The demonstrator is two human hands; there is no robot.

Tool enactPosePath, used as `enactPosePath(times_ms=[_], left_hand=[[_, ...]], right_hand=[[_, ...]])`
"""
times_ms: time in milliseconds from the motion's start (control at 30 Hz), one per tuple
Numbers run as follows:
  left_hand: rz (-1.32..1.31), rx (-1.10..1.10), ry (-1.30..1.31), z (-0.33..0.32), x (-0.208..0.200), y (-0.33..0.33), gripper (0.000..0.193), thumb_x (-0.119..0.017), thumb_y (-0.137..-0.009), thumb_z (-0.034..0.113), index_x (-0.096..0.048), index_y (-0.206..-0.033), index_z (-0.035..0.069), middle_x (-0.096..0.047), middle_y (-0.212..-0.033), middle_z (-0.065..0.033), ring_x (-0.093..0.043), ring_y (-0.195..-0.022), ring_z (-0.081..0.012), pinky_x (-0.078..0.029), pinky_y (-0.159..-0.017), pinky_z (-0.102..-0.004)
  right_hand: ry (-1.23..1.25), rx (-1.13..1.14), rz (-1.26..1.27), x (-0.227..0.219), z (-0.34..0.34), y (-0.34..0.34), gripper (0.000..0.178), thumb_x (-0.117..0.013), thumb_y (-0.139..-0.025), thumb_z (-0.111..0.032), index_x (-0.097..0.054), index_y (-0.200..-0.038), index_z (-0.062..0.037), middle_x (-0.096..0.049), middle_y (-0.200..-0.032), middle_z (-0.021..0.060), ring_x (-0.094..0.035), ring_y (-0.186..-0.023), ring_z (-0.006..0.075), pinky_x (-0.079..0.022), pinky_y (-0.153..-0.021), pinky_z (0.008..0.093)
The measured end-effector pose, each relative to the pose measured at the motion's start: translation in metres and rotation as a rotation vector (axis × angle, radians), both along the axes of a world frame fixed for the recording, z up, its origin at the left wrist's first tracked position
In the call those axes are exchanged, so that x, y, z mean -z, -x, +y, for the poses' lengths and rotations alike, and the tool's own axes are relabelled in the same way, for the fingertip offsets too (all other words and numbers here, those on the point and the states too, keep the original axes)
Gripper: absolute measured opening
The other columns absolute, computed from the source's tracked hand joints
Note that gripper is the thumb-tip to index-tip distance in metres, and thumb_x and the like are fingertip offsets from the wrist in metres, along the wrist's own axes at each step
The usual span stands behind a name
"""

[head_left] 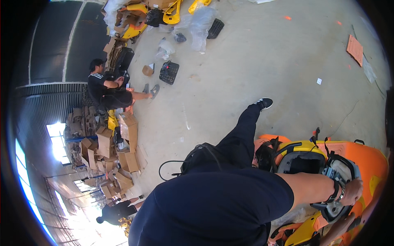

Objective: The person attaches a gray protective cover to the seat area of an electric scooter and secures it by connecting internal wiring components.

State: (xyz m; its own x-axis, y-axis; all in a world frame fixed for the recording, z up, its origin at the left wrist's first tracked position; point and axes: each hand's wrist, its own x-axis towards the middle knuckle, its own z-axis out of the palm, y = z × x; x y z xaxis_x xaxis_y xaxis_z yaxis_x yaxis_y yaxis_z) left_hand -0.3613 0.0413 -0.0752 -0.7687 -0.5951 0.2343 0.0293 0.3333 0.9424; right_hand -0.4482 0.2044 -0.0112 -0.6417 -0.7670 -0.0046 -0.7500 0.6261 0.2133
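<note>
My left hand [352, 192], with a metal-banded watch at its wrist, reaches across to the right and lies closed at the far side of a grey-and-black plastic part [338, 175]. What its fingers hold is hidden. This part sits on a large orange-and-yellow plastic body [371, 160] beside a dark grey hollow seat-like tub [303, 162]. Near the lower right rim, my right hand [368, 210] reaches toward the same body, with a dark band behind it. Its fingers cannot be made out.
A person [102, 88] in black sits at the left, and another person [117, 211] is farther off. Cardboard boxes [128, 130] pile up by the wall. Black crates [168, 72], plastic wrap [201, 35] and an orange panel [355, 50] lie on the concrete floor.
</note>
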Motion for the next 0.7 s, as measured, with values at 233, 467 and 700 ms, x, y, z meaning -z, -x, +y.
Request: enactPosePath(times_ms=[233, 467, 700], left_hand=[[0.019, 0.081, 0.162, 0.013, 0.036, 0.017, 0.008, -0.067, -0.065, 0.018, -0.069, -0.067, 0.011, -0.063, -0.075, -0.0076, -0.052, -0.084, -0.0306, -0.038, -0.077, -0.0445], [0.026, 0.125, 0.266, -0.004, 0.049, -0.033, 0.014, -0.068, -0.066, 0.019, -0.067, -0.079, 0.012, -0.061, -0.084, -0.0093, -0.052, -0.089, -0.0310, -0.040, -0.079, -0.0447], [0.083, 0.254, 0.390, -0.022, 0.014, -0.075, 0.024, -0.068, -0.068, 0.019, -0.065, -0.091, 0.013, -0.060, -0.092, -0.0109, -0.053, -0.095, -0.0315, -0.042, -0.082, -0.0448]], right_hand=[[-0.569, -0.296, 0.435, 0.019, -0.010, -0.019, 0.060, -0.071, -0.079, -0.039, -0.052, -0.131, -0.0172, -0.059, -0.123, 0.0165, -0.058, -0.108, 0.0244, -0.046, -0.090, 0.0372], [-0.044, -0.127, 0.000, 0.045, -0.029, -0.053, 0.043, -0.067, -0.081, -0.030, -0.056, -0.119, -0.0119, -0.060, -0.111, 0.0138, -0.058, -0.099, 0.0226, -0.046, -0.085, 0.0354], [0.497, 0.188, -0.317, 0.057, -0.018, -0.065, 0.026, -0.063, -0.084, -0.020, -0.059, -0.106, -0.0065, -0.060, -0.099, 0.0111, -0.057, -0.090, 0.0208, -0.046, -0.080, 0.0337]])
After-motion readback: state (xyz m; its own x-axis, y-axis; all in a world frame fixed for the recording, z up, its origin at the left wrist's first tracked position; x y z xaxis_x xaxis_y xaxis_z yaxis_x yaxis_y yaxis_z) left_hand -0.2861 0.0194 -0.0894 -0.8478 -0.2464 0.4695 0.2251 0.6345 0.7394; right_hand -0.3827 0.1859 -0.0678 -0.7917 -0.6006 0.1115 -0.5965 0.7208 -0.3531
